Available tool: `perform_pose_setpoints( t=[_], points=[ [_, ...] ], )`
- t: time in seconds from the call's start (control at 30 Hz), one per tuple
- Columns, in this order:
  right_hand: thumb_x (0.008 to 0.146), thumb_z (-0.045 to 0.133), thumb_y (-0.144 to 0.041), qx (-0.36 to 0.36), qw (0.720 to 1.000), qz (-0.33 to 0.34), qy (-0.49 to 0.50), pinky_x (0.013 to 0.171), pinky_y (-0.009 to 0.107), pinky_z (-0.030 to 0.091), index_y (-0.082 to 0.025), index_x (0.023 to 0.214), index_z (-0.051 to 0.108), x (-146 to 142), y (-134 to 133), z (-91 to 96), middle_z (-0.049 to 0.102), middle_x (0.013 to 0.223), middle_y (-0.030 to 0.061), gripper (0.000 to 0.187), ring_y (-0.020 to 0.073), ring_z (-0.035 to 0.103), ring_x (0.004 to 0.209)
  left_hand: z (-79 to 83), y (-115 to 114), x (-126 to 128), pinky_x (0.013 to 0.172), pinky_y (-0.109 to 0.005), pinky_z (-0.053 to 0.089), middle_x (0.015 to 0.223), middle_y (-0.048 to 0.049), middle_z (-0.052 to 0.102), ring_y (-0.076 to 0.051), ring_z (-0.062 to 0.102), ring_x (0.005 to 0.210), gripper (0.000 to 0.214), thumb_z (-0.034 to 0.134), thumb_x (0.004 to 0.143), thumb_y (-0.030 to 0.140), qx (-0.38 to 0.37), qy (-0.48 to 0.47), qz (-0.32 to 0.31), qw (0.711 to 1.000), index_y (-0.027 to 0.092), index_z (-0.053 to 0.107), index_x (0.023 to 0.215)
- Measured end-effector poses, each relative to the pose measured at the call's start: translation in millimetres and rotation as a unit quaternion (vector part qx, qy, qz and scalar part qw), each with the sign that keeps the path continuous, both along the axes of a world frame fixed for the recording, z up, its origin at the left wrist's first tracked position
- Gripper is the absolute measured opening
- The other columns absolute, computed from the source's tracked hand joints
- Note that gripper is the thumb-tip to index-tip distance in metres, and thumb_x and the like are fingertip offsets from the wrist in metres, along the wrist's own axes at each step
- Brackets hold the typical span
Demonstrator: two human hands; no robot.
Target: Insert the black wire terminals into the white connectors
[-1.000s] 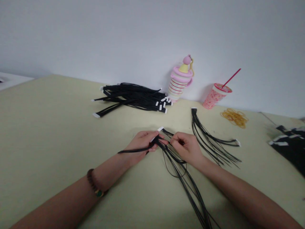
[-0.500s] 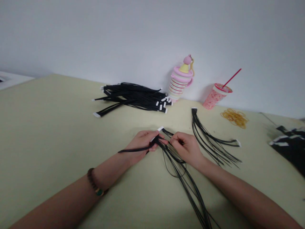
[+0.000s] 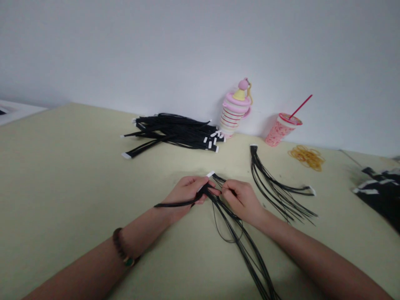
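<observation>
My left hand (image 3: 189, 189) is closed around the connector end of a black wire harness (image 3: 246, 246), and a white connector (image 3: 211, 174) sticks up past the thumb. Some of its wires bend back over the left wrist, while the long ones hang toward the front edge of the view. Close beside it, my right hand (image 3: 240, 196) pinches at the wires with thumb and forefinger; the exact strand between the fingertips is hard to make out. To the right of that hand, another harness (image 3: 271, 183) lies fanned out on the table, with white connectors at its ends.
Behind my hands lies a heap of black harnesses (image 3: 175, 131). A striped pink-lidded cup (image 3: 231, 116) and a pink tumbler with a straw (image 3: 278, 131) stand by the wall. Yellow rubber bands (image 3: 308, 157) lie to the right, with more black harnesses (image 3: 381, 193) at the far right.
The whole view has shifted slightly, so the scene sits a little lower. Both hands keep nearly the same pose on the harness, the right fingers slightly closer to the left.
</observation>
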State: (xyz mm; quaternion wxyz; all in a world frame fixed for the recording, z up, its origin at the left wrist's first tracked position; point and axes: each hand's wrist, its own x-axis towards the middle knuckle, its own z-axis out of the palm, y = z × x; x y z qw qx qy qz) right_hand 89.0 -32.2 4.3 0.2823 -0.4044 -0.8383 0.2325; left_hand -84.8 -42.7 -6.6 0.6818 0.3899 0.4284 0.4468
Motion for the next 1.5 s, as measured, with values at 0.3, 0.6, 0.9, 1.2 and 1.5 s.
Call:
perform_pose_setpoints(
  t=[0.3,0.6,0.9,1.2,1.5],
  points=[
    [0.085,0.034,-0.019,0.010,0.997,0.006,-0.077,0.056,0.023,0.031,-0.017,0.063,0.044,0.5,0.3,-0.2,0.048,0.059,0.0005,0.024,0.0122,0.046,0.057,1.2,0.7,0.5,0.039,-0.020,0.024,0.069,-0.0102,0.067,-0.004,0.037,0.038,0.027,0.055,0.077,0.034,0.000,0.020,0.004,1.000,0.008,0.064,0.074],
    [0.087,0.038,-0.020,0.001,0.998,-0.007,-0.067,0.056,0.023,0.030,-0.017,0.067,0.047,-1.4,0.4,-4.9,0.051,0.062,0.0002,0.022,0.0118,0.047,0.058,2.8,-1.2,-0.5,0.042,-0.019,0.026,0.066,-0.0067,0.066,-0.005,0.039,0.040,0.027,0.055,0.077,0.037,0.011,0.073,-0.031,0.997,0.011,0.064,0.073],
    [0.086,0.041,-0.017,0.055,0.998,0.017,-0.033,0.058,0.023,0.030,-0.016,0.069,0.049,-1.6,-3.3,-8.8,0.052,0.065,0.0006,0.019,0.0111,0.045,0.059,7.8,-1.4,-2.4,0.040,-0.020,0.021,0.057,-0.0029,0.062,-0.007,0.035,0.037,0.035,0.053,0.075,0.046,0.053,0.167,-0.102,0.979,0.013,0.064,0.073],
    [0.081,0.053,-0.036,-0.354,0.912,-0.013,0.209,0.044,0.020,0.025,-0.012,0.089,0.061,8.9,17.3,16.6,0.040,0.052,-0.0053,0.027,0.0066,0.034,0.044,3.0,-0.3,-2.1,0.042,-0.019,0.024,0.071,-0.0096,0.068,-0.005,0.037,0.040,0.031,0.060,0.074,0.042,-0.005,0.057,-0.002,0.998,0.011,0.063,0.077],
    [0.066,0.070,-0.033,-0.389,0.904,-0.050,0.171,0.043,0.017,0.025,-0.016,0.094,0.050,29.5,31.5,20.3,0.040,0.058,-0.0080,0.038,0.0052,0.033,0.047,5.7,7.6,-19.5,0.042,-0.017,0.026,0.079,-0.0106,0.070,-0.004,0.039,0.042,0.033,0.064,0.073,0.044,0.017,0.047,0.060,0.997,0.012,0.064,0.081]
  ],
)
